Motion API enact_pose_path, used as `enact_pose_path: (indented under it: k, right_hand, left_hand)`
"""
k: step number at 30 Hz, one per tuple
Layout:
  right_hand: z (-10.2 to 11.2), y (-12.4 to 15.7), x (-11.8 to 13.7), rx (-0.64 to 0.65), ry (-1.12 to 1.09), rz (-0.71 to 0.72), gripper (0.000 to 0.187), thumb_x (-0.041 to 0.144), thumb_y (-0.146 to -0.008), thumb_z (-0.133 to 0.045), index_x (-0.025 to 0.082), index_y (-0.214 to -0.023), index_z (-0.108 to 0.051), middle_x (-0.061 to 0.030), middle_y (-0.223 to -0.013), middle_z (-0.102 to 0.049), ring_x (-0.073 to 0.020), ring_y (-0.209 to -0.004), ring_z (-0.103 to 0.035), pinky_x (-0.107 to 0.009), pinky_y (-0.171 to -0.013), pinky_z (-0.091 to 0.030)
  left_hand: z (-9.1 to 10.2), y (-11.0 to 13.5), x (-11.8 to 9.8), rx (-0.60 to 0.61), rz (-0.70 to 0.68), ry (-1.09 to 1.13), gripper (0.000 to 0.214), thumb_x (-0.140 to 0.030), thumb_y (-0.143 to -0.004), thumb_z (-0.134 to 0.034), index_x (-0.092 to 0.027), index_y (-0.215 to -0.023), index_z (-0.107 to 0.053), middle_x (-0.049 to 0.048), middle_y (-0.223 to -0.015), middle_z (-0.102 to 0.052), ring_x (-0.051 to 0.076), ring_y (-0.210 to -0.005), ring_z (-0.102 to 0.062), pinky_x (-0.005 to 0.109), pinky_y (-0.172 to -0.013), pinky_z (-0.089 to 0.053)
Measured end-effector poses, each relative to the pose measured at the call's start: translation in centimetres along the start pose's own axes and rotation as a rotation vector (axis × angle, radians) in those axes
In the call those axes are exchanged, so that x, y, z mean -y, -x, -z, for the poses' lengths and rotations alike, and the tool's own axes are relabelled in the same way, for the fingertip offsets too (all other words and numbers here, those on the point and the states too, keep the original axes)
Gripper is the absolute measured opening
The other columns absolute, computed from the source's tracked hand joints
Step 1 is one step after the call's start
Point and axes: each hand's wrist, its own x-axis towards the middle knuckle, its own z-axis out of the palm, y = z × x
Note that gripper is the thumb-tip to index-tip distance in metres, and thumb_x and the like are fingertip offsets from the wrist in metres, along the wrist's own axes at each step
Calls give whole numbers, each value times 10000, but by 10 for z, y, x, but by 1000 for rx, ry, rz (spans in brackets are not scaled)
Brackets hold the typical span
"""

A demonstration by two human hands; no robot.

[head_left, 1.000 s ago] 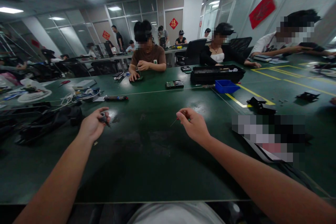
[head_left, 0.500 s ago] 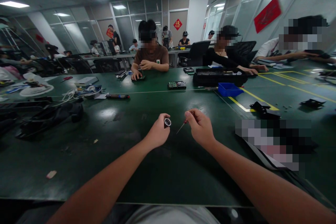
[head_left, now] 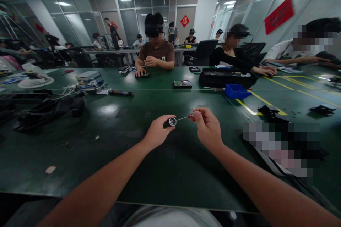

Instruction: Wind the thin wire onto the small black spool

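My left hand is closed around a small black cylinder with a silver ring end, held above the green table. My right hand pinches a thin metal bit with a reddish end. The bit's tip points left and touches the cylinder's open end. Both hands hover close together over the middle of the table.
A black bag and cables lie at the left. Ahead sit a pen-like tool, a hard drive, a black tray and a blue bin. Black parts lie at the right. Other people sit across the table.
My left hand swung from the left to the middle with the cylinder. The right hand turned the bit sideways, and its tip now meets the cylinder's end.
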Motion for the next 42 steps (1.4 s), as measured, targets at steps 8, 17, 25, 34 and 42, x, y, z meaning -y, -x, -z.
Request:
enact_pose_path:
  k: [8,17,25,34,42]
  right_hand:
    - [7,-4,9,0,202,-2,278,461,-894,-623,213,-772,-649,-6,-635,-661,-163,-571,-605,-293,-564,-446]
    - [7,-3,6,125,165,66,196,345,-955,-492,214,-932,-637,-30,-768,-705,-184,-668,-658,-297,-606,-464]
    - [5,-4,4,91,225,16,256,373,-980,-444,211,-1038,-634,-11,-693,-650,-173,-574,-584,-301,-558,-406]
    - [4,-5,2,118,203,-59,270,399,-987,-414,222,-1026,-614,-11,-717,-639,-178,-604,-576,-312,-575,-398]
    - [3,-4,-1,153,120,-89,231,380,-984,-410,231,-993,-587,-24,-795,-651,-189,-695,-596,-327,-640,-432]
  left_hand:
    - [3,0,1,6,-73,-43,411,-108,-789,-740,-225,-1178,-679,50,-1202,-682,219,-1148,-612,398,-1065,-441]
    - [4,-1,5,13,-94,-125,433,-126,-785,-760,-233,-1197,-679,54,-1216,-681,224,-1137,-610,410,-1053,-437]
    - [2,-2,4,35,-75,-141,413,-137,-799,-745,-253,-1191,-685,61,-1219,-681,240,-1164,-604,456,-1103,-392]
    - [3,-1,0,61,-51,-162,415,-131,-795,-746,-249,-1188,-684,61,-1213,-682,247,-1168,-598,493,-1124,-362]
    - [3,-1,5,38,-67,-150,418,-141,-805,-737,-258,-1202,-676,56,-1220,-676,245,-1172,-595,478,-1112,-378]
